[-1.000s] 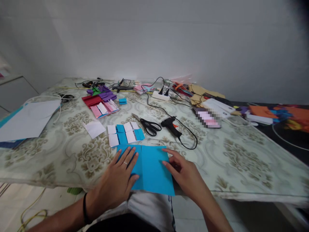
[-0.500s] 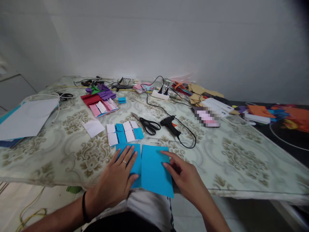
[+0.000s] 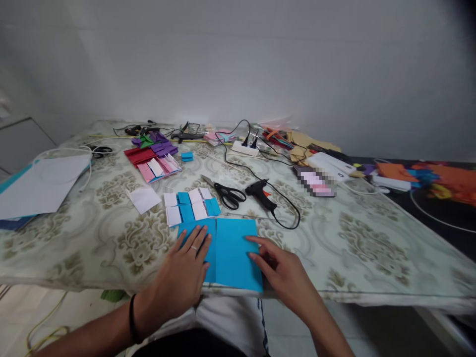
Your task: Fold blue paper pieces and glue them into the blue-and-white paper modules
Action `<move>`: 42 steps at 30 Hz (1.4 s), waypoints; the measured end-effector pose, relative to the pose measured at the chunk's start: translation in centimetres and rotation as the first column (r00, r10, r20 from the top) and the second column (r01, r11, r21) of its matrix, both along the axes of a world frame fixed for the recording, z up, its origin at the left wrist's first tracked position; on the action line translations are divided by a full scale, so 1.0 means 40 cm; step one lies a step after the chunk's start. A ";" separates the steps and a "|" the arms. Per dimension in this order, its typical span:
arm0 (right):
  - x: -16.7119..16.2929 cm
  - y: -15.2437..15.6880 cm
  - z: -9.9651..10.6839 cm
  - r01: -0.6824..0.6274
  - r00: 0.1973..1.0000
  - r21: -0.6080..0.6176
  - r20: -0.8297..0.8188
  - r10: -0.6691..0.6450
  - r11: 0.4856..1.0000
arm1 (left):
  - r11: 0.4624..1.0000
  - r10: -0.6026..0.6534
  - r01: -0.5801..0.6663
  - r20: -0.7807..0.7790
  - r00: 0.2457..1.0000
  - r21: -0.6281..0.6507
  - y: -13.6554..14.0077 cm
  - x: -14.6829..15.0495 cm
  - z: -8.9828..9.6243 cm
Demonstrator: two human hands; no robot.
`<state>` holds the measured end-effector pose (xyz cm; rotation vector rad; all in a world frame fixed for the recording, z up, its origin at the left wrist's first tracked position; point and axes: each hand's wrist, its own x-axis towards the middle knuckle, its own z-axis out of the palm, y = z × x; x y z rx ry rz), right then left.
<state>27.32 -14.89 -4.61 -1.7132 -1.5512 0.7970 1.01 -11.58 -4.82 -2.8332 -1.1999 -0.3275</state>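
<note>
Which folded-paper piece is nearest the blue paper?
The blue-and-white piece, just past the blue paper and beside the black-handled scissors; the pink piece, red piece and purple pieces lie farther back.

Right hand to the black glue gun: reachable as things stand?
Probably yes: the glue gun lies just beyond the right hand, and nothing upright stands between them. That hand would likely have to leave the blue sheet first.

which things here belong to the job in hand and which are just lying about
In use:
- blue paper, left hand flat on it, right hand at its edge
- perhaps the blue-and-white folded papers

Seemingly just lying about:
- black-handled scissors
- black glue gun
- white power strip
</note>
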 end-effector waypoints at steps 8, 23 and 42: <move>-0.001 -0.008 0.012 -0.034 0.998 -0.019 0.045 0.035 0.999 | 1.000 -0.023 0.023 -0.013 1.000 0.004 -0.002 0.000 -0.001; -0.003 -0.022 0.006 -0.015 1.000 -0.034 0.006 0.015 0.999 | 1.000 -0.017 0.016 -0.025 1.000 -0.024 -0.004 0.002 0.005; 0.015 -0.040 0.016 -0.051 0.999 -0.076 -0.020 0.049 0.996 | 0.997 -0.026 0.025 -0.017 1.000 -0.073 -0.005 -0.002 0.007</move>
